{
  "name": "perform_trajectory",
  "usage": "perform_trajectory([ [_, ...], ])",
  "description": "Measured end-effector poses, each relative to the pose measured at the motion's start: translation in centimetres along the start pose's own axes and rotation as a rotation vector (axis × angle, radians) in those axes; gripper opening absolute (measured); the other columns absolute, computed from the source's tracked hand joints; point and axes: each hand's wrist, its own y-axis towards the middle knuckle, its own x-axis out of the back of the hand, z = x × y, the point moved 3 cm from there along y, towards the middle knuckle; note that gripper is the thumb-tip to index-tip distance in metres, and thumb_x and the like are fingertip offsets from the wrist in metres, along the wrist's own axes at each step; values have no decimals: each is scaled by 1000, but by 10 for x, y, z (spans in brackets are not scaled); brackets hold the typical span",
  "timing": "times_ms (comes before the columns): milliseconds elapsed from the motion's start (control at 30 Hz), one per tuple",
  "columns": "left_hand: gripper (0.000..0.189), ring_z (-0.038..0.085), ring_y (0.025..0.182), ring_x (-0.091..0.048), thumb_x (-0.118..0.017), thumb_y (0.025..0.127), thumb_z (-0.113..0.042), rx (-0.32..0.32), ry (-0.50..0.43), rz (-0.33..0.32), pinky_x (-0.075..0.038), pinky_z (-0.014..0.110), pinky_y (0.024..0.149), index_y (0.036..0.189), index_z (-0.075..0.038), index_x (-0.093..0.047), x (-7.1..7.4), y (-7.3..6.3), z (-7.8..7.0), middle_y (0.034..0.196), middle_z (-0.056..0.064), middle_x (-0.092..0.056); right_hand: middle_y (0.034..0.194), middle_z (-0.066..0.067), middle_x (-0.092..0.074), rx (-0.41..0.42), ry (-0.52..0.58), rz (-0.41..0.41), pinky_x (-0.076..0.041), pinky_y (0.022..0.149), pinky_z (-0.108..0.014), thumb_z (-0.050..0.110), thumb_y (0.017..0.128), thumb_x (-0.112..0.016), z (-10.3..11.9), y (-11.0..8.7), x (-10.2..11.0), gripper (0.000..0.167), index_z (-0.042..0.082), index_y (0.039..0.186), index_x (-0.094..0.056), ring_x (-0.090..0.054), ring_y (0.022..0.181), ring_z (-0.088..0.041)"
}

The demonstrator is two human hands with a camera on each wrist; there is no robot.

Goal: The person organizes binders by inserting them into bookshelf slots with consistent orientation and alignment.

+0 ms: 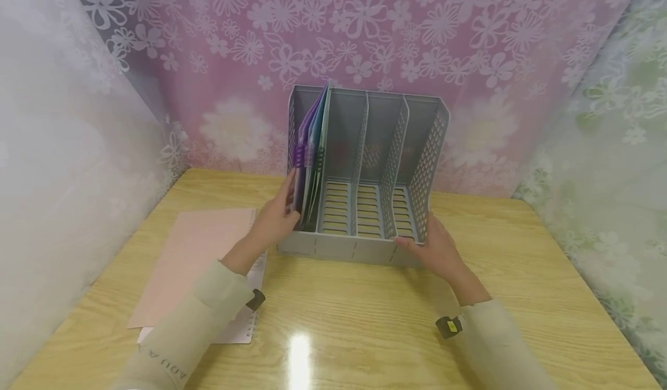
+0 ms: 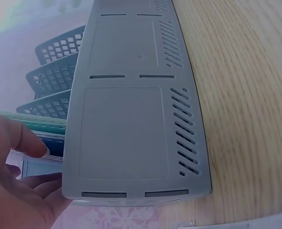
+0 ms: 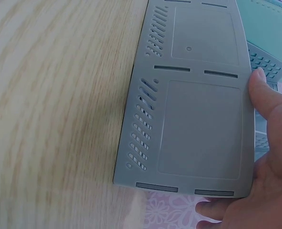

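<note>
A grey file organizer point(image 1: 333, 250) with upright dividers stands on the table, its low front wall facing me. Purple point(image 1: 302, 154) and green-teal point(image 1: 315, 167) ring-bound notebooks lean together in its leftmost compartment. My left hand point(image 1: 272, 221) grips the organizer's left side, thumb inside by the notebooks' lower edges and the other fingers outside the wall. In the left wrist view the thumb point(image 2: 34, 145) lies close to the notebook edges. At the front right corner my right hand point(image 1: 440, 248) holds the organizer, its thumb point(image 3: 262, 88) over the front rim and fingers round the side.
On the wooden table point(image 1: 354, 320) to the left lies a pink notebook point(image 1: 200, 257) over a paler one with holes along its edge, partly under my left forearm. A pink flowered curtain point(image 1: 365, 31) hangs behind the organizer, with pale cloth at both sides.
</note>
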Motion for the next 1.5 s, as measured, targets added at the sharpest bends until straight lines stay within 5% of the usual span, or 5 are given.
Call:
perform_trajectory([
  [200,87,41,126,-50,-49,87,2,-50,-27,-20,-57,41,68,157,-23,-4,4,-5,-3,147,25,-40,146,-30,-35,24,8,-14,-32,104,-65,40,90,-69,0,-1,3,91,-2,152,-17,-35,132,-48],
  [600,72,38,126,-48,-45,88,1,-48,-84,-63,-46,49,102,154,-13,-19,23,-15,2,144,22,-43,147,-26,-36,108,126,-39,-33,106,-63,27,87,-74,1,1,6,90,1,152,-18,-37,132,-47],
  [900,51,39,126,-48,-44,99,-7,3,-45,56,-42,55,103,149,-9,-32,55,-29,21,144,20,-43,148,-31,-26,-23,72,-215,-24,108,-68,26,91,-68,18,-13,11,82,-5,149,-20,-26,135,-49],
  [1133,47,46,125,-46,-44,103,-15,100,76,186,-44,61,96,149,-8,-31,86,-46,43,146,27,-38,144,-20,-42,34,371,-379,-29,115,-44,5,95,-58,57,-28,11,56,-4,145,-33,-37,136,-33],
  [1500,49,55,124,-42,-48,102,-20,238,174,271,-48,59,90,145,-1,-33,117,-66,70,141,37,-36,120,-26,-60,106,729,-72,-51,92,-21,-1,96,-56,120,-43,-36,39,-7,133,-49,-63,104,-14],
])
